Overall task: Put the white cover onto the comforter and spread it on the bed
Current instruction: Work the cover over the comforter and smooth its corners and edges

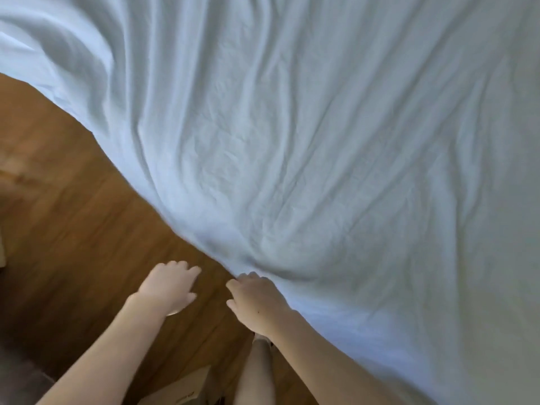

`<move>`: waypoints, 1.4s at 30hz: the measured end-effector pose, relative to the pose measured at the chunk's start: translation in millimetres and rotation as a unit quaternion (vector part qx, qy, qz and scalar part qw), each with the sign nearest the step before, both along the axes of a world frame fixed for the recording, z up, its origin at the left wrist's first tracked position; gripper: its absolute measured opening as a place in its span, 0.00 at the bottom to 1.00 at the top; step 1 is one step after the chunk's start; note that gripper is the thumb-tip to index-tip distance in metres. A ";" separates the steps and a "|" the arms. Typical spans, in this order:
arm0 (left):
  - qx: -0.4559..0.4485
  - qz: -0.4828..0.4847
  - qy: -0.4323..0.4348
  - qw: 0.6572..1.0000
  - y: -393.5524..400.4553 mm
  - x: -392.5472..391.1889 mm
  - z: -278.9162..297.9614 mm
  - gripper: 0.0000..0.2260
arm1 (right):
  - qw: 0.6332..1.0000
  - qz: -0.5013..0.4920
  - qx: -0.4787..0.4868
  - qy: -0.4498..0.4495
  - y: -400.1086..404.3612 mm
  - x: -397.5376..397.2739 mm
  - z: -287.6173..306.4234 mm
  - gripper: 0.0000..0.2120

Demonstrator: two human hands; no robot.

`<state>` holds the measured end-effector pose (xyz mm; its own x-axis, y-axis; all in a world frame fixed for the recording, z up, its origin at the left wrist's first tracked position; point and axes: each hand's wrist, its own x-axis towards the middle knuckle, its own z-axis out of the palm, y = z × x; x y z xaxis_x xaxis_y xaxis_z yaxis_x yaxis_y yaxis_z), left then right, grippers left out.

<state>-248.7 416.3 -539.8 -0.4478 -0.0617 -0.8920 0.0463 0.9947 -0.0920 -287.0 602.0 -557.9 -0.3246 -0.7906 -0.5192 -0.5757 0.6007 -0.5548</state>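
The white cover (336, 159) lies wrinkled across the bed and fills most of the view, its edge running diagonally from upper left to lower middle. The comforter itself cannot be told apart under it. My right hand (257, 302) is at the cover's near edge, its fingers curled against the fabric; whether they grip it I cannot tell. My left hand (168, 287) hovers over the floor just left of that edge, fingers relaxed and holding nothing.
Brown wooden floor (73, 214) lies left of the bed. A cardboard box (181, 387) sits at the bottom by my bare leg (257, 372). A pale object pokes in at the left edge (2, 252).
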 end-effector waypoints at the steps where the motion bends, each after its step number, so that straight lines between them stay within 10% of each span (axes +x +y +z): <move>1: 0.026 0.029 0.040 0.998 16.7 -6.6 1.4 0.23 | 1.000 -0.016 -0.009 0.015 10.2 1.2 -1.1 0.12; 4: 0.082 0.081 0.155 0.981 58.0 -21.5 12.8 0.18 | 0.999 -0.040 0.002 0.025 40.5 -0.1 9.9 0.14; 25: 0.110 0.411 0.128 0.896 34.3 55.9 253.0 0.17 | 0.978 -0.129 0.160 -0.039 58.6 -44.8 273.7 0.09; 42: 0.114 0.363 0.140 0.914 -365.4 13.1 261.0 0.16 | 0.958 -0.251 0.128 -0.043 -357.5 -88.7 296.1 0.14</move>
<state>-235.6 50.9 -278.7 -0.5753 -0.2594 -0.7757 -0.6267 0.7492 0.2142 -375.7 244.5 -261.8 -0.5781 -0.3888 -0.7174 -0.1368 0.9129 -0.3845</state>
